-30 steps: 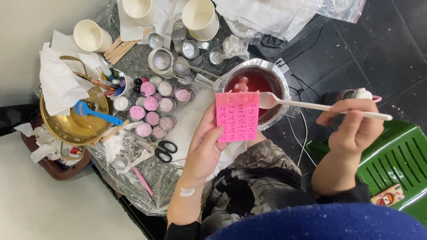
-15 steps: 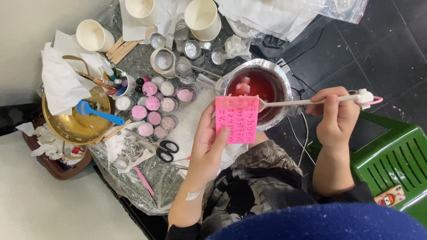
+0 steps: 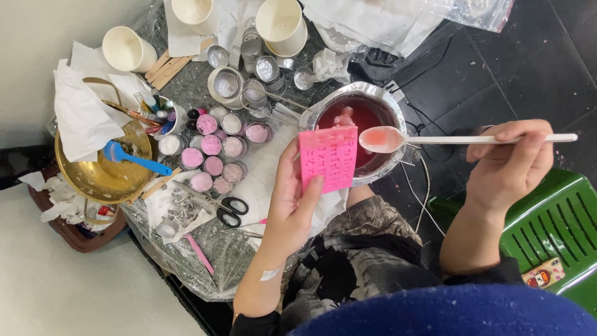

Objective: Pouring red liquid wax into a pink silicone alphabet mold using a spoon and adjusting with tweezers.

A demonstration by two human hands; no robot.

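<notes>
- Pink silicone mould (image 3: 328,158) sits in our left hand (image 3: 292,202), thumb on its front edge and fingers behind, held upright just in front of the metal pot (image 3: 360,134).
- We judge the mould light, soft and bendy; it is best gripped along a bare edge as now, clear of the small cavities on its face, and kept level once filled.
- Our right hand (image 3: 510,165) is closed around the handle of a long white spoon (image 3: 435,139); the bowl carries a little pink liquid and hovers over the pot rim, just beside the mould's upper right corner.
- We reckon the spoon is stiff and light, but its load will slop if it tilts, so the far-end grip calls for a steady wrist.
- The pot holds dark red liquid, probably hot and runny.
- Further out on the counter (image 3: 205,249) stand small tins of pink and white filling (image 3: 211,155), black-handled scissors (image 3: 233,211), a brass bowl (image 3: 102,171) with a blue spatula (image 3: 134,158), and paper cups (image 3: 280,25).
- A green plastic stool (image 3: 553,230) stands to our right.
- Hard to tell: the mould's cavity shapes are too fine to read, its back and our fingers behind it are hidden, and the pot's near wall is covered by the mould.
</notes>
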